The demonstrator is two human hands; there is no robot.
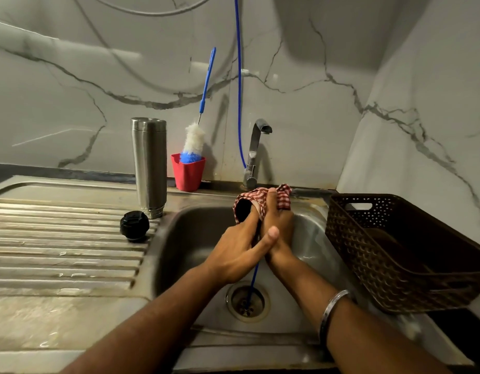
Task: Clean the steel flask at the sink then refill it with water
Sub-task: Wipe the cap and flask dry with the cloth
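Note:
The steel flask stands upside down on the drainboard beside the sink basin. Its black cap lies next to it on the ribbed steel. Over the basin, my left hand and my right hand are pressed together around a red-and-white checked cloth. The fingers of both hands curl into the cloth, which bunches up above them. The tap rises behind my hands, and no water is visible at its spout.
A red cup holding a blue-and-white bottle brush stands at the wall. A blue tube hangs down the wall into the drain. A brown plastic basket sits on the sink's right edge.

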